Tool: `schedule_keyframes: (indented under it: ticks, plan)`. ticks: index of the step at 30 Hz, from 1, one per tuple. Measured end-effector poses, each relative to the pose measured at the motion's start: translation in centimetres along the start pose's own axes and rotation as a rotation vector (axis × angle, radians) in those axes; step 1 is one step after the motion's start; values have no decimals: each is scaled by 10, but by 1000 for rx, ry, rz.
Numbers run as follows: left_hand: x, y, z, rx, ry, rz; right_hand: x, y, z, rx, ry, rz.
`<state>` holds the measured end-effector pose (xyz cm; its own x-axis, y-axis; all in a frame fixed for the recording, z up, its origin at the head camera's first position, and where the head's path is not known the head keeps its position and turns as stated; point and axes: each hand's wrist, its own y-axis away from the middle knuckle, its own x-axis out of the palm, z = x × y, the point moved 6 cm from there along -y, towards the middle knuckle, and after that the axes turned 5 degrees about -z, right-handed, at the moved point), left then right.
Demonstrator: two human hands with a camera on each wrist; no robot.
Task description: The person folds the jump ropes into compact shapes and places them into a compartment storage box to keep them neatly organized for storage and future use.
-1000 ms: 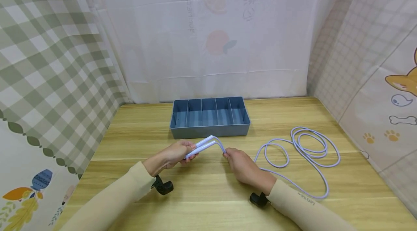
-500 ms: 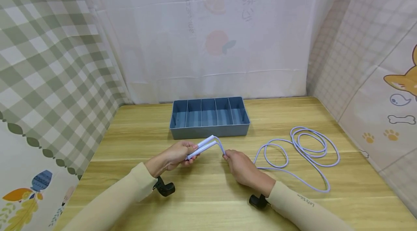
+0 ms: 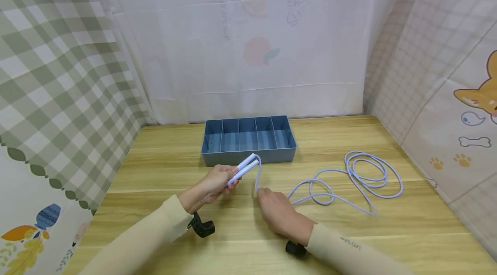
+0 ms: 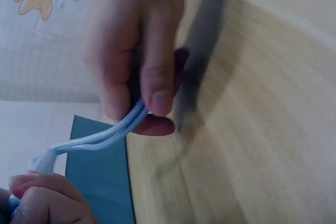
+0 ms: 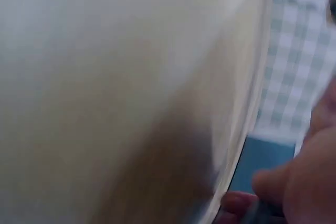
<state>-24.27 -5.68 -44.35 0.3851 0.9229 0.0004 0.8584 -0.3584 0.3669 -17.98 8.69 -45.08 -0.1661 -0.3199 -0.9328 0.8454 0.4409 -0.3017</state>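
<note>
Both pale lavender handles of a jump rope [image 3: 246, 166] lie side by side in my left hand [image 3: 218, 183], which grips them with their ends pointing up and to the right. Two cord strands [image 4: 94, 141] run from the handle ends to my right hand [image 3: 277, 212], whose thumb and fingers pinch them in the left wrist view. Past the right hand, the rest of the cord [image 3: 338, 197] trails over the table in loose loops. In the right wrist view my right hand [image 5: 299, 182] shows only at the lower right corner, blurred.
Behind the hands stands a blue-grey box [image 3: 248, 156] with several upright-walled compartments, close to the handle tips in the head view. The wooden table [image 3: 163, 150] is bordered by a white cloth [image 3: 186, 64] at the back and patterned cloths on both sides.
My right hand has moved left and slightly toward me, pulling the trailing cord leftward. My left hand has shifted a little right, and the handles tilt more steeply.
</note>
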Motion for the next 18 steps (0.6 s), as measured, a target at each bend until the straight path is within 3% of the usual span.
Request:
schedule_keyframes:
  ticks: [6,9,14,18]
  plan:
    - [-1,-1,5,7,-132,-88,-14,0,31,-300,315,-74]
    - [2,0,7,57,-278,-79,-26,-4,38,-447,387,-55]
    - [19,6,8,162,-506,67,-58,-20,41,-634,329,-32]
    - [34,15,7,213,-566,224,-85,-41,25,-637,121,-24]
